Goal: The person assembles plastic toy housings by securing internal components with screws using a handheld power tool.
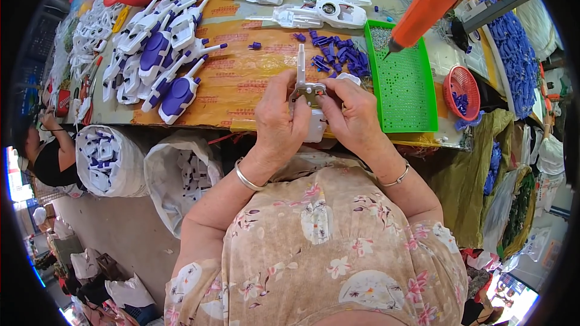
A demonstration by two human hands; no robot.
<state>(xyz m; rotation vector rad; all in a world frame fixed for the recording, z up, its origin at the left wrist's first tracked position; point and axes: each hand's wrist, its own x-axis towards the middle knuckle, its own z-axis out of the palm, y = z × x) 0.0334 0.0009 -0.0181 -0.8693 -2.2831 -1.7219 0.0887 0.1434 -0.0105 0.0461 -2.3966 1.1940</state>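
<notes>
A white plastic toy shell (301, 63) with a long narrow barrel is held between my two hands, just over the table's near edge. My left hand (279, 111) grips its left side. My right hand (355, 113) pinches the right side, thumb near a small orange-red part inside. A greenish piece shows between my thumbs; its kind is partly hidden. Just beyond lie small purple plastic parts (347, 57) in a loose heap. Farther back rest open white shells (350, 17) with round speakers and green circuit boards. Finished-looking white and purple toys (158, 51) are piled at the left.
A green tray (432, 99) holding small screws stands right of my hands. An orange electric screwdriver (432, 0) hangs above it, tip downward. A red basket (450, 93) holds purple parts. White sacks (134, 163) of parts stand below the table at left. Another person sits far left.
</notes>
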